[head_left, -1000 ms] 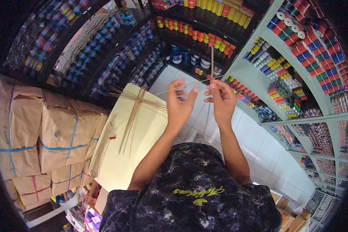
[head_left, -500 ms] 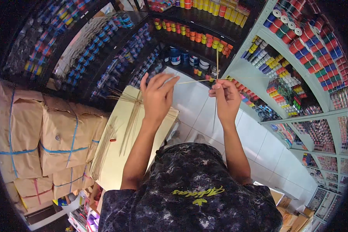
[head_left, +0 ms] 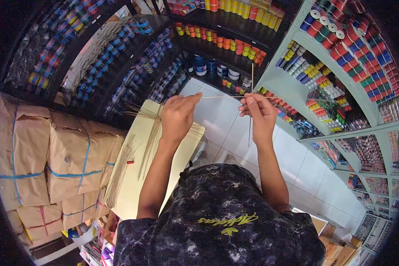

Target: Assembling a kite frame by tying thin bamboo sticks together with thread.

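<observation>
Two thin tan sticks cross in the air in front of me, one upright stick (head_left: pixel 252 76) and one level stick (head_left: pixel 224 96). My right hand (head_left: pixel 260 111) pinches them where they meet, between thumb and fingers. At the free left end of the level stick, my left hand (head_left: pixel 178 116) has its fingertips closed on the tip. Below my left forearm, a pale yellow board (head_left: pixel 164 146) bears several long thin sticks (head_left: pixel 148 153), some lying across one another. A small red spool (head_left: pixel 130 162) also lies on this board.
Brown paper parcels (head_left: pixel 68 150) tied with blue cord are stacked at the left. Dark shelves (head_left: pixel 133 48) of thread spools stand ahead, with jars (head_left: pixel 222 70) at the bottom. A pale green rack (head_left: pixel 292 33) of spools rises on the right. White floor tiles (head_left: pixel 226 133) lie below.
My left hand has lowered slightly and its fingers, which were apart, have closed at the level stick's end. That stick has tilted to nearly level. My right hand keeps its pinch.
</observation>
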The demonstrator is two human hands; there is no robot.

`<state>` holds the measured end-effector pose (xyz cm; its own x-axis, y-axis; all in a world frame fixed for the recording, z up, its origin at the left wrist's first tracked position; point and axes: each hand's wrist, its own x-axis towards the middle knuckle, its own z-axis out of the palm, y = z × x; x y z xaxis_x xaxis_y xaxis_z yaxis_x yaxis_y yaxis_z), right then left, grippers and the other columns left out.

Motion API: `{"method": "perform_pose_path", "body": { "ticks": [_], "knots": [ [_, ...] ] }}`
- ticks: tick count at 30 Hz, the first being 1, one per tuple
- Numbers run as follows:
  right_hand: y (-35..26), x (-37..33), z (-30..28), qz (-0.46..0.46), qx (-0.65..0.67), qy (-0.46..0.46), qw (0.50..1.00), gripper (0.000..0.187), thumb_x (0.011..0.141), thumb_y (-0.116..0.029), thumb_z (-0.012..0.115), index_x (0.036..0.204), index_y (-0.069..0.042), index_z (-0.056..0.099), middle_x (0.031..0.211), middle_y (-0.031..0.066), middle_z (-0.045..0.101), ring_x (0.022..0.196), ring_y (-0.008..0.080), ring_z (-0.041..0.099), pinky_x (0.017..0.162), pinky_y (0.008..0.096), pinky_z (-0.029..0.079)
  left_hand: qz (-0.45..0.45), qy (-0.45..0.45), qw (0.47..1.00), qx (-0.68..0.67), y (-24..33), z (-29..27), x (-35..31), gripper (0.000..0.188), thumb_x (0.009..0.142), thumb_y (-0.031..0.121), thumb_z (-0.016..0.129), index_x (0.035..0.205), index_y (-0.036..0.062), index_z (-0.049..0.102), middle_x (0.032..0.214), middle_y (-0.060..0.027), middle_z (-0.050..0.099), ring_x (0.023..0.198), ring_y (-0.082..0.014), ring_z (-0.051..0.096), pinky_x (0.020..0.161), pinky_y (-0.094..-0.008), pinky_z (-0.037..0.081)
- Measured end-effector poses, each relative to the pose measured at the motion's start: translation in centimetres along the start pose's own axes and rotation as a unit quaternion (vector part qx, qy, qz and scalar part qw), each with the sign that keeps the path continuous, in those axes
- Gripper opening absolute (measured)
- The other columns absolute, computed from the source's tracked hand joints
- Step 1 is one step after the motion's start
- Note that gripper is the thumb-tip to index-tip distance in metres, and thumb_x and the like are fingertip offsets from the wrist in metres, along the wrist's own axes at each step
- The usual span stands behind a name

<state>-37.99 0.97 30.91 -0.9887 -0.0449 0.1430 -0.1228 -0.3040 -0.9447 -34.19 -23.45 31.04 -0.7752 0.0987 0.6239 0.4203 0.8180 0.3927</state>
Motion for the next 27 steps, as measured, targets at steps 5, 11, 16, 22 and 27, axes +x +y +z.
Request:
{"method": "perform_pose_path", "body": {
  "ticks": [5,11,16,22,27],
  "knots": [
    [0.2,-0.5,0.2,-0.002,0.008,0.002,1.0,0.019,0.101,-0.011,0.061,0.11,0.004,0.068,0.094,0.0119,0.071,0.077,0.0164,0.07,0.065,0.0291,0.058,-0.019,0.027,0.999,0.004,0.2,0.0,-0.3,0.033,0.082,-0.01,0.062,0.108,0.0068,0.072,0.107,-0.0091,0.075,0.092,-0.0273,0.072,0.086,-0.039,0.053],
    [0.1,-0.7,0.0,-0.017,0.013,0.004,1.0,0.02,0.101,-0.012,0.062,0.11,0.005,0.068,0.094,0.0123,0.071,0.078,0.0172,0.07,0.066,0.0298,0.059,-0.045,0.036,0.998,0.036,-1.0,-0.5,-1.3,0.039,0.077,-0.007,0.061,0.111,0.0077,0.071,0.106,-0.0091,0.072,0.096,-0.0289,0.068,0.086,-0.0409,0.052],
    [0.3,-0.8,-0.2,-0.02,0.012,0.006,1.0,0.02,0.101,-0.012,0.062,0.109,0.005,0.068,0.094,0.0123,0.071,0.078,0.0174,0.07,0.066,0.0299,0.059,-0.026,0.056,0.996,0.063,-1.1,-1.3,-1.0,0.041,0.076,-0.01,0.059,0.113,0.0067,0.07,0.108,-0.0101,0.072,0.099,-0.0306,0.067,0.089,-0.0414,0.051],
    [0.8,-0.9,-0.5,-0.013,0.03,0.005,0.999,0.021,0.101,-0.013,0.061,0.111,0.005,0.066,0.094,0.0116,0.07,0.077,0.0169,0.069,0.066,0.0299,0.059,-0.055,0.063,0.994,0.072,-2.2,-1.3,-1.9,0.04,0.077,-0.01,0.059,0.113,0.0056,0.07,0.109,-0.013,0.071,0.1,-0.0332,0.067,0.09,-0.0432,0.051],
    [0.6,-0.9,-0.8,-0.009,0.016,0.028,0.999,0.021,0.101,-0.014,0.061,0.109,0.004,0.067,0.093,0.0106,0.069,0.076,0.0162,0.069,0.065,0.0292,0.058,-0.093,0.04,0.992,0.078,-2.9,-1.5,-3.3,0.04,0.078,-0.011,0.058,0.113,0.0043,0.069,0.108,-0.014,0.071,0.101,-0.034,0.067,0.091,-0.0433,0.051]
  ]
}}
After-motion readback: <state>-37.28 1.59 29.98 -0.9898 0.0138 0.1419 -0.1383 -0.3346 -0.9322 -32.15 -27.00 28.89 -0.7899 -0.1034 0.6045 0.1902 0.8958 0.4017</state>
